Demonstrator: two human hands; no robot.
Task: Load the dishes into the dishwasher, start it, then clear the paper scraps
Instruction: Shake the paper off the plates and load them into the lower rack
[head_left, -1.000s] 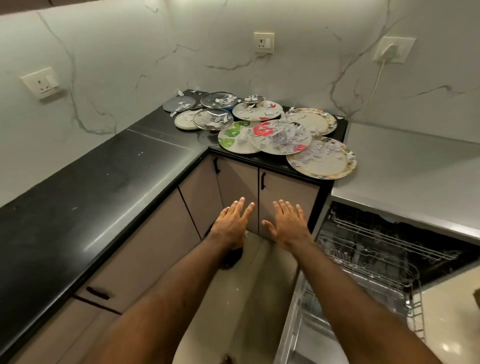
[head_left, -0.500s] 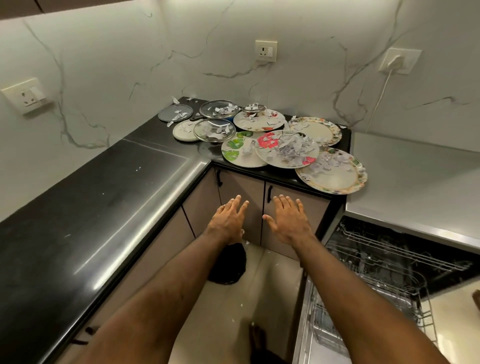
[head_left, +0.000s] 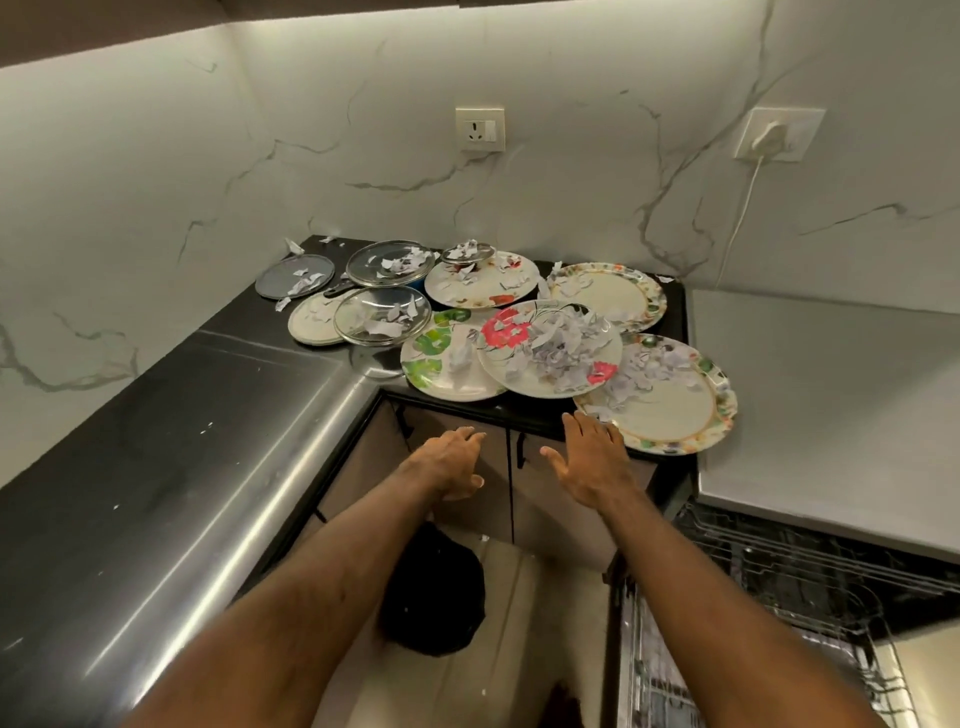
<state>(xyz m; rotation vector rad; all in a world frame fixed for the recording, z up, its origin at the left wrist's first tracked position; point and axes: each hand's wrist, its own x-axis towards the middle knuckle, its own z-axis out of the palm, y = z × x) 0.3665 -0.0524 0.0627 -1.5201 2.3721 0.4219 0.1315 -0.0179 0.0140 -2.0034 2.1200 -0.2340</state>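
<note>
**A:** Which one is nearer the dishes?

**B:** The right grip (head_left: 592, 462). It is wide, fingers straight, holding nothing. Its fingertips are at the near rim of the colour-rimmed plate (head_left: 675, 410), but I can't tell whether they touch. The plate's middle lies at about 1 o'clock from it.

**A:** And the left grip (head_left: 449, 462)?

**B:** It is loosely spread and also empty, below the tabletop (head_left: 208, 441) edge and in front of the cabinet doors. The green-leaf plate (head_left: 441, 369) lies at 12 o'clock from it, clearly apart.

**A:** Is there a long axis to line up with?

**B:** No. The plate is round and lies flat, and its near edge seems to overhang the tabletop's front. Paper scraps (head_left: 644, 369) lie on it, so I'd judge a tilted lift would spill them.

**A:** Where does it go?

**B:** Into the open dishwasher rack (head_left: 753, 597), at about 4 o'clock from the right grip and lower down. That side favours the right arm.
</note>
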